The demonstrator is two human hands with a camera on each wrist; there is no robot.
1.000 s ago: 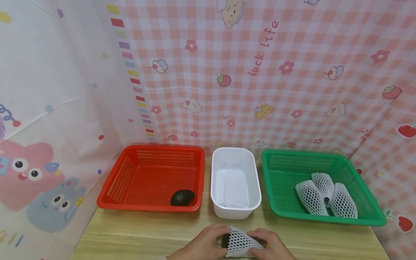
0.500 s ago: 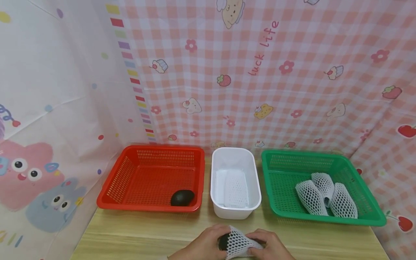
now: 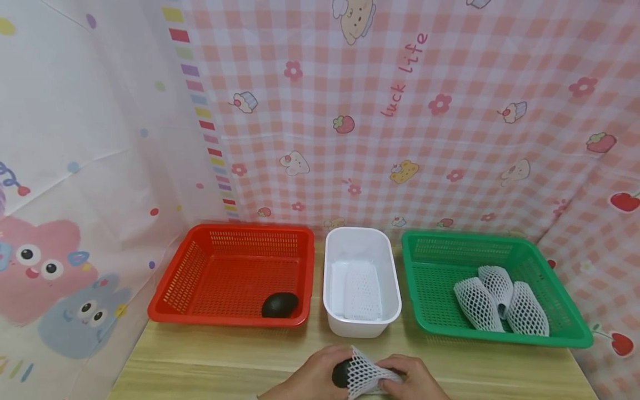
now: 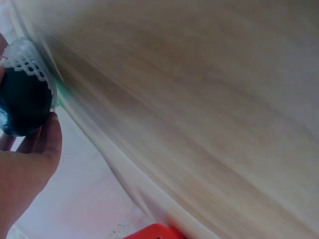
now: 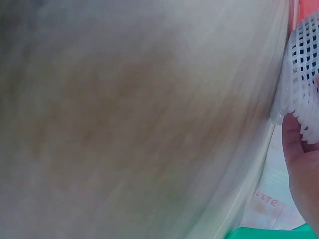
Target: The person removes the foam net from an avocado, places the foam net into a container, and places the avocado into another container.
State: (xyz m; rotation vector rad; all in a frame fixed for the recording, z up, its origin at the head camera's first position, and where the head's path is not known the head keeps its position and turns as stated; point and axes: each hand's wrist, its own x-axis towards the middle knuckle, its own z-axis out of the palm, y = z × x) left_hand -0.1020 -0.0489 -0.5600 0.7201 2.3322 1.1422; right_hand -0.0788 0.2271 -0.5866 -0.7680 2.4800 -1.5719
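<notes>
At the table's front, a dark avocado [image 3: 341, 373] lies partly inside a white foam net sleeve [image 3: 364, 373]. My left hand [image 3: 320, 373] grips the fruit and the sleeve's open left edge, its fingers curled around them. In the left wrist view the bare end of the avocado [image 4: 22, 102] sticks out of the netting, toward my palm. My right hand [image 3: 414, 378] pinches the gathered right end of the sleeve between thumb and fingers. From the right wrist view, the netting [image 5: 305, 64] hangs over my right fingers and hides the fruit.
Behind my hands stands a white bin [image 3: 362, 328] with a flat foam net inside. A red basket [image 3: 230, 319] on the left holds one avocado [image 3: 280, 305]. In the green basket [image 3: 500, 338] on the right lie 3 netted fruits [image 3: 479, 304].
The sleeve has shifted slightly right against the avocado, so more of its dark end shows beside my left hand. The right end of the net looks more bunched.
</notes>
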